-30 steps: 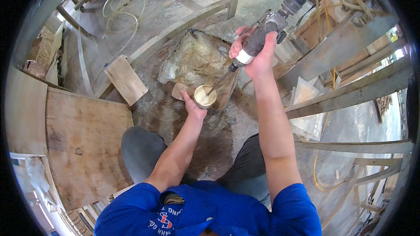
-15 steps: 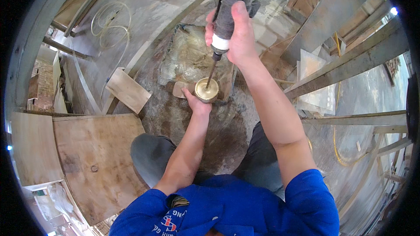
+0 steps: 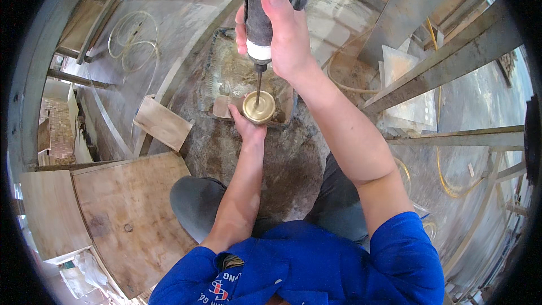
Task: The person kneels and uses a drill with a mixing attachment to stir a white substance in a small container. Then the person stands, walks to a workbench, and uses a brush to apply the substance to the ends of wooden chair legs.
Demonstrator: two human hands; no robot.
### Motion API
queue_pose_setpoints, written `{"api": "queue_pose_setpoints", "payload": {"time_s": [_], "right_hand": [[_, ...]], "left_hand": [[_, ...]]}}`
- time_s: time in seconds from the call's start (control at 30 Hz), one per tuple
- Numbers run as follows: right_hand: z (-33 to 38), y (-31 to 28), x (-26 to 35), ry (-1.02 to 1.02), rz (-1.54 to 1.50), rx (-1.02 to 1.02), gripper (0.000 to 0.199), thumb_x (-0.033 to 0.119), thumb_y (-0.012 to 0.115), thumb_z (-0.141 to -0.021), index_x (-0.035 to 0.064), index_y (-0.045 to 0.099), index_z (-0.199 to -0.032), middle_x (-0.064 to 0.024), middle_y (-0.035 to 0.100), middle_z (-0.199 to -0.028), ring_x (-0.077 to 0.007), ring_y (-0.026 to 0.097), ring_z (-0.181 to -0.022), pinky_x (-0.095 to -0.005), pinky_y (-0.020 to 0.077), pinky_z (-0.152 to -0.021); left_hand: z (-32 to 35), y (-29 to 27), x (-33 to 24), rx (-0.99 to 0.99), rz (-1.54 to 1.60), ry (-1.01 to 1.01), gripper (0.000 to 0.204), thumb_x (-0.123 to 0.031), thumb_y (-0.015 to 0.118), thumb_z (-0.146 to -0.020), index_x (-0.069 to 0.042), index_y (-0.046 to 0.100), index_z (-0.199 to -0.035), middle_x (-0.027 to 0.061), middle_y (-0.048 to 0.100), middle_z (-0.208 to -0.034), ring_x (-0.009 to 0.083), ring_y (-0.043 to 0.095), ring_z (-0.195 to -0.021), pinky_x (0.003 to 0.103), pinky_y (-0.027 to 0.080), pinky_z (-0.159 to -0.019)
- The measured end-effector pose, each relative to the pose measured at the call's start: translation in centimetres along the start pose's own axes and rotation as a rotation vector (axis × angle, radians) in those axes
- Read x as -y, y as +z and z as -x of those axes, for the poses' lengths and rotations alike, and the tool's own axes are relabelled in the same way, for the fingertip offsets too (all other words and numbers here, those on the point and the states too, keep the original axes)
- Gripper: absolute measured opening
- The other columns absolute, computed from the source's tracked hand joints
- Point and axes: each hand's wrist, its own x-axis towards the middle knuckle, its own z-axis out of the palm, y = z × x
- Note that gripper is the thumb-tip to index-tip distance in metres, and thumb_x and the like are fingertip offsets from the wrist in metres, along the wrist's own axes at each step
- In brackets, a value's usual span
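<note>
Cup of pale golden liquid (image 3: 263, 112), centre of the scene, cradled in the left grip (image 3: 248, 129), thumb up its left side! And the right grip (image 3: 288, 45) is wrapped firmly round a dark power tool (image 3: 259, 29), its thin rod (image 3: 259, 83) dipping into the liquid; whether it's turning, I can't tell. Risky spot: should the tool lean, that rod could catch the wall and slop liquid over the rim; a slack left hold might let the cup twist or tip onto the stained floor (image 3: 288, 183). Cup sits against the left grip, just on its far side, while the right grip hangs apart, farther off and to the right, only the rod bridging that gap.
</note>
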Motion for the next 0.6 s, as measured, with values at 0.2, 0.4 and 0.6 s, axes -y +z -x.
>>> {"api": "queue_pose_setpoints", "payload": {"time_s": [0.2,0.4,0.6], "right_hand": [[-0.1,-1.1,-0.4,0.029,0.008,-0.04,0.063,0.062,0.05,-0.081,-0.0003,0.057,-0.078,-0.0101,0.055,-0.057,-0.0173,0.056,-0.048,-0.0282,0.0455,-0.046],[0.4,-0.5,-0.7,0.03,0.022,-0.013,0.06,0.06,0.052,-0.081,0.0001,0.058,-0.079,-0.0093,0.057,-0.058,-0.0153,0.056,-0.048,-0.0268,0.0454,-0.047],[0.3,-0.1,-0.6,0.062,0.027,0.005,0.058,0.059,0.054,-0.081,0.0005,0.058,-0.078,-0.008,0.057,-0.058,-0.014,0.055,-0.048,-0.0257,0.044,-0.047]], "left_hand": [[0.4,1.3,0.6,-0.12,-0.078,0.046,0.062,-0.058,0.028,-0.091,-0.006,0.042,-0.123,0.0093,0.051,-0.121,0.0256,0.047,-0.115,0.041,0.037,-0.098],[-0.1,1.2,0.5,-0.179,-0.07,0.008,0.061,-0.058,0.03,-0.091,-0.007,0.042,-0.123,0.0104,0.049,-0.122,0.0265,0.048,-0.114,0.043,0.038,-0.097],[-1.2,-1.2,0.6,-0.16,-0.035,0.027,0.052,-0.051,0.038,-0.092,-0.008,0.043,-0.121,0.0104,0.05,-0.118,0.0262,0.05,-0.111,0.043,0.041,-0.094]]}}
